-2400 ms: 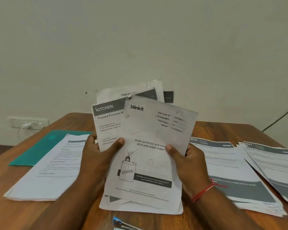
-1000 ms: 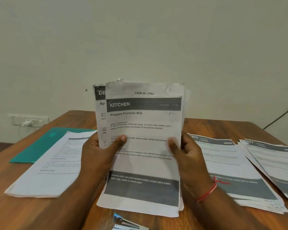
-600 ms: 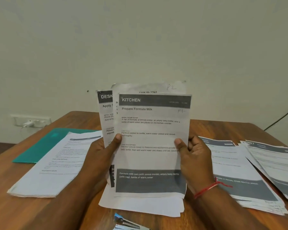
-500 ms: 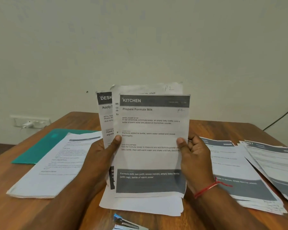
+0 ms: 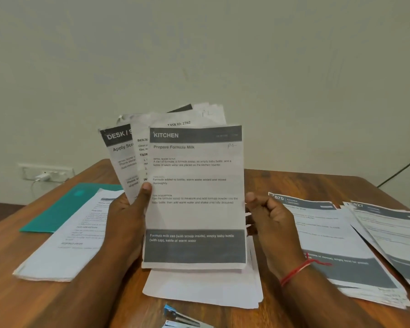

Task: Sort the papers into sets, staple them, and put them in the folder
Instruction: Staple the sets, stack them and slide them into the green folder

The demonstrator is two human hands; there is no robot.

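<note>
Blocked centre by fanned sheets (image 5: 194,185) upright over a white stack (image 5: 204,288). Hogged left by a paper stack (image 5: 64,235) lapping the green folder (image 5: 55,211), right by a grey-banded stack (image 5: 336,247) and second stack (image 5: 395,230). Stapler (image 5: 179,318) at near edge. Bare table (image 5: 294,183) far-right, near-left.

The wooden counter (image 5: 294,183) carries a teal folder (image 5: 57,214) by its left edge, toward the far corner. A left paper stack (image 5: 64,254) lies partly over the folder. A white middle stack (image 5: 204,290) sits by the near edge, with a blue-and-metal stapler (image 5: 180,318) just nearer. Toward the right edge, a grey-headed right stack (image 5: 336,245) is overlapped by a far-right stack (image 5: 393,233).
</note>
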